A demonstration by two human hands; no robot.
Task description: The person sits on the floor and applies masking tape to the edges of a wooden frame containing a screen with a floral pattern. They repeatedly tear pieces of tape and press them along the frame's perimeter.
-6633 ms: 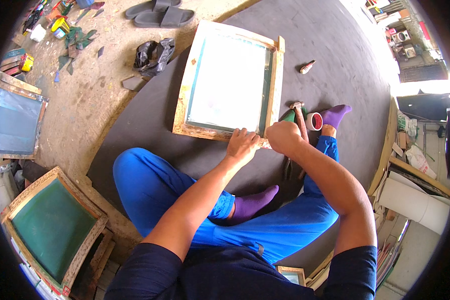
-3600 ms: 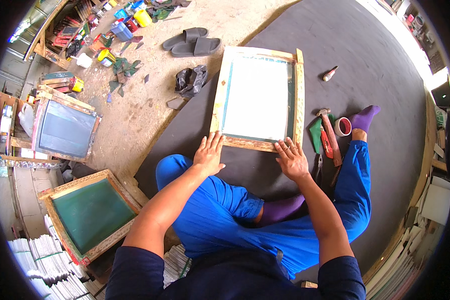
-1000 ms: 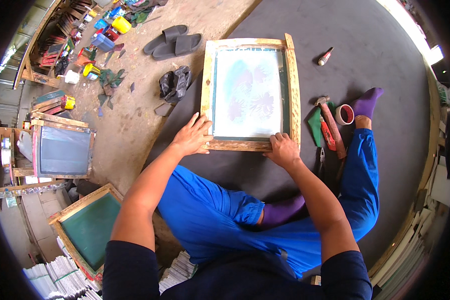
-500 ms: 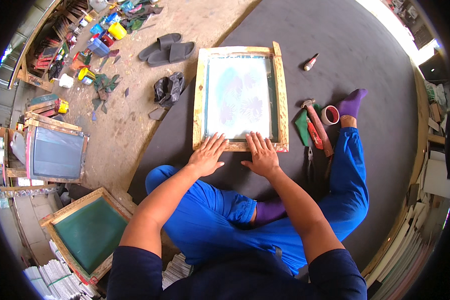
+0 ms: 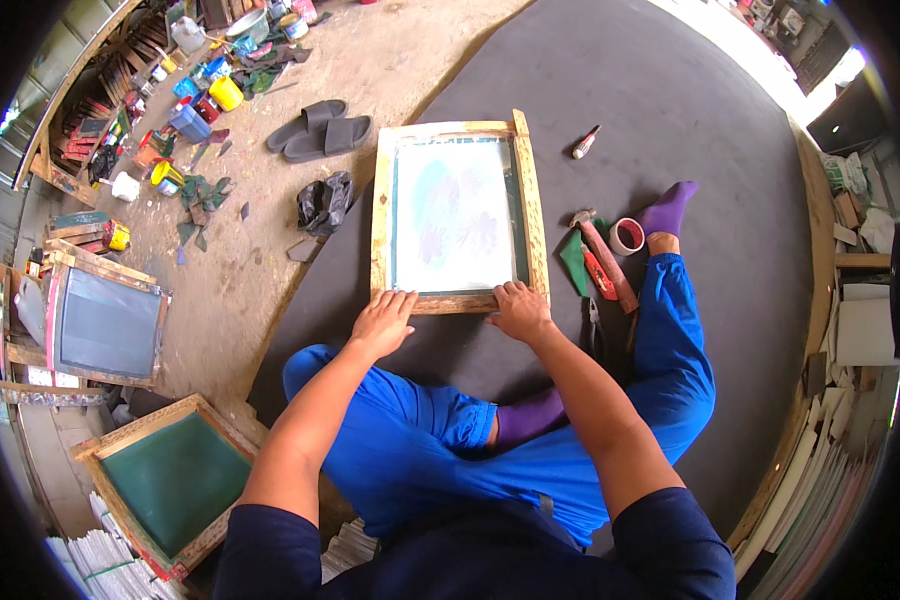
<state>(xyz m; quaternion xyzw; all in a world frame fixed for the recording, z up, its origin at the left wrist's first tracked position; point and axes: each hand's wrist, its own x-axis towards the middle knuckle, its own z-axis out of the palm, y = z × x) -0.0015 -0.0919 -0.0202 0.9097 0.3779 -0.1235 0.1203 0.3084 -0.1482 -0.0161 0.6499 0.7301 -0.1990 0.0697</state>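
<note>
1. Head view: dark round mat (image 5: 690,90) on a dusty workshop floor; the person sits on it, cross-legged.
2. One wooden screen frame (image 5: 457,212) lies flat on the mat before the knees. Left hand (image 5: 381,322) and right hand (image 5: 519,310) rest flat, fingers spread, on its near rail, gripping nothing.
3. Step, as I judge: steadying the frame. Next likely needs a tool.
4. Count: three frames in all, two sandals (image 5: 320,130), one hammer (image 5: 602,255), one tape roll (image 5: 627,236).

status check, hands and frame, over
Left hand and right hand flat on near edge of wooden screen frame, open. Frame flat on dark mat. Hammer beside, clear.
</note>
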